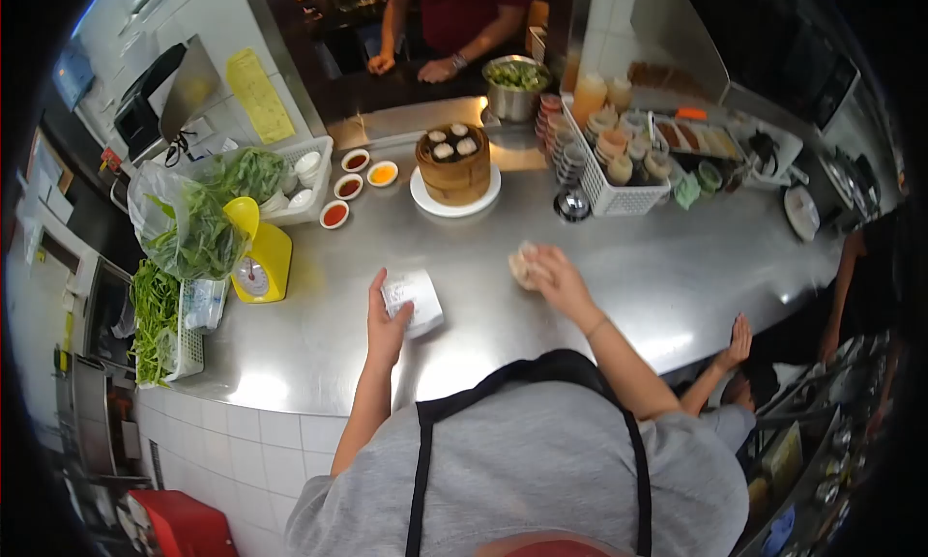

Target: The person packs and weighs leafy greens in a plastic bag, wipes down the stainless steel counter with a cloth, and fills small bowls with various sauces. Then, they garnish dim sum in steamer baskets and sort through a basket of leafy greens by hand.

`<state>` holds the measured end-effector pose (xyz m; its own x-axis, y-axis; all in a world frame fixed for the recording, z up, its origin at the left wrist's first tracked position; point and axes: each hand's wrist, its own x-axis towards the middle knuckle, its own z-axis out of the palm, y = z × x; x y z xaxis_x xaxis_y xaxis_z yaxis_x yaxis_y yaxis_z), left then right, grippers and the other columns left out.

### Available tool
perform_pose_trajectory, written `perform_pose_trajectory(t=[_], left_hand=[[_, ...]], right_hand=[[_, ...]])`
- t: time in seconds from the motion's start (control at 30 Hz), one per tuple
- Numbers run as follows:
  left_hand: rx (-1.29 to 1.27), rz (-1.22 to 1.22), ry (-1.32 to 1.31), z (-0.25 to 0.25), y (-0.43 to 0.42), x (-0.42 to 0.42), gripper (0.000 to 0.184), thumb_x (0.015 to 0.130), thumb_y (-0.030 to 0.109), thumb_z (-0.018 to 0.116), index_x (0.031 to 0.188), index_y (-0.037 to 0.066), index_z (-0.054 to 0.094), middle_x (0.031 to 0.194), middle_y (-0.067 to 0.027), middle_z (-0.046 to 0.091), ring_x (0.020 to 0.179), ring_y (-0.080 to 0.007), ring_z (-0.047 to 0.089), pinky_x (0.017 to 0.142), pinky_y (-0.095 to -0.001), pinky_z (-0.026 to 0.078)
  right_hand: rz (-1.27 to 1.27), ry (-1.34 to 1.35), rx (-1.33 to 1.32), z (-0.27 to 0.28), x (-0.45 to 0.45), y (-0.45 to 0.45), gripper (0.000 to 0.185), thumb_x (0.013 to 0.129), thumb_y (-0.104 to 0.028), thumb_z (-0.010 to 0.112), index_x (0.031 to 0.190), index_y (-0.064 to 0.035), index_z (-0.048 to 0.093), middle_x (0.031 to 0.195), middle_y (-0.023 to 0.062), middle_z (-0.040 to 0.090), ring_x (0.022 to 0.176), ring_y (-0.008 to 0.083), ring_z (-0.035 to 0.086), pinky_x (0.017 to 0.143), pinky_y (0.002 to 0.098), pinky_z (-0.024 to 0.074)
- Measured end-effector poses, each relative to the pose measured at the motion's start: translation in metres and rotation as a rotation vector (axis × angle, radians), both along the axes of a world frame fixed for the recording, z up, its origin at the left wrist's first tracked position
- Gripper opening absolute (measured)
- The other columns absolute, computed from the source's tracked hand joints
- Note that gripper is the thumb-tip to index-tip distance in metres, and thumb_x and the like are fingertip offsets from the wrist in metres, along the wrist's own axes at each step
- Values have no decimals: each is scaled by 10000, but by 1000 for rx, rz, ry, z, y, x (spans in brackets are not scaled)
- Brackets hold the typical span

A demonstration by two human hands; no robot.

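Observation:
My left hand (383,333) grips a white printed paper slip (418,301) between thumb and fingers, above the steel counter. To the right, my right hand (561,278) is closed on a crumpled beige cloth (523,267) at the counter surface. Beyond both hands, a round bamboo steamer (454,182) with several dumplings on a dark lining stands on a white plate (425,202). Left of the plate are small white sauce dishes, among them a red one (334,214) and an orange one (383,174).
A yellow scale (275,267) and bagged greens (193,233) occupy the left end. A white basket of bottles (623,199), stacked cups (570,161) and a pot of greens (517,101) line the back right. A person in dark red (462,15) stands behind the pass; another person's hand (739,339) is at right.

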<state>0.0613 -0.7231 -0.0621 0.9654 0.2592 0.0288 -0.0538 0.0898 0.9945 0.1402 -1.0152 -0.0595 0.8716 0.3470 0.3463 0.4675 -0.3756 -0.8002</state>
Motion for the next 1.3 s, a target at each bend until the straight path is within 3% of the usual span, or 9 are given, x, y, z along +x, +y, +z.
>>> perform_pose_trajectory(t=[0.1, 0.17, 0.23, 0.3, 0.43, 0.7, 1.13, 1.23, 1.3], left_hand=[[-7, -24, 10, 11, -13, -1, 680, 763, -123, 457, 1371, 111, 260, 1195, -130, 463, 1046, -194, 505, 897, -284, 417], [41, 2, -84, 7, -14, 6, 683, 748, -133, 439, 1365, 106, 270, 1209, -128, 458, 1065, -206, 501, 911, -291, 410], [17, 20, -95, 17, -19, 5, 682, 729, -139, 431, 1354, 92, 284, 1238, -129, 436, 1090, -213, 488, 929, -297, 400], [147, 72, -89, 14, -16, 5, 685, 720, -145, 427, 1350, 92, 296, 1263, -130, 407, 1113, -211, 469, 945, -298, 389], [79, 85, -65, 17, -5, -7, 705, 712, -162, 413, 1351, 111, 302, 1274, -129, 390, 1128, -207, 455, 944, -294, 386], [52, 152, -68, 20, -6, -12, 716, 711, -160, 418, 1360, 106, 273, 1281, -140, 378, 1131, -214, 452, 938, -297, 393], [100, 64, -245, 42, -21, 19, 743, 728, -118, 512, 1375, 70, 198, 1279, -145, 353, 1095, -221, 487, 904, -314, 439], [112, 14, -352, 65, -29, 32, 767, 735, -94, 561, 1377, 71, 176, 1273, -147, 349, 1071, -230, 508, 856, -312, 474], [142, -13, -398, 81, -38, 38, 764, 731, -107, 564, 1370, 75, 187, 1259, -150, 366, 1064, -218, 511, 845, -307, 479]], right_hand=[[121, -100, -141, 0, 1, 20, 285, 802, -93, 542, 1082, -62, 586, 1212, 177, 490, 1118, 337, 464, 990, 376, 348], [412, -20, -145, -19, -13, 44, 269, 823, -138, 537, 1083, -98, 594, 1322, 133, 421, 1211, 312, 395, 1042, 425, 272], [483, -47, -588, -34, -33, 51, 280, 849, -181, 511, 1115, -129, 583, 1380, 81, 368, 1282, 263, 324, 1059, 483, 210], [428, 9, -540, -43, -21, 39, 305, 872, -201, 463, 1159, -163, 560, 1401, 35, 343, 1317, 226, 272, 1062, 531, 149], [-203, -17, -577, -76, 38, -41, 350, 875, -179, 415, 1202, -216, 533, 1394, 20, 354, 1323, 212, 261, 1051, 558, 147], [-560, 14, -501, -73, 47, -114, 313, 828, -164, 513, 1133, -206, 565, 1358, 28, 387, 1295, 229, 296, 1045, 550, 180], [-581, -31, -491, -72, 44, -108, 316, 831, -162, 500, 1140, -201, 557, 1340, 28, 401, 1291, 257, 294, 1055, 527, 178], [-611, 41, -622, -67, 42, -96, 374, 821, -171, 533, 1194, -184, 516, 1340, 89, 394, 1293, 295, 281, 1056, 515, 178], [-595, -193, -532, -65, 51, -84, 497, 798, -216, 600, 1265, -139, 446, 1328, 181, 380, 1275, 342, 298, 1041, 496, 223]])
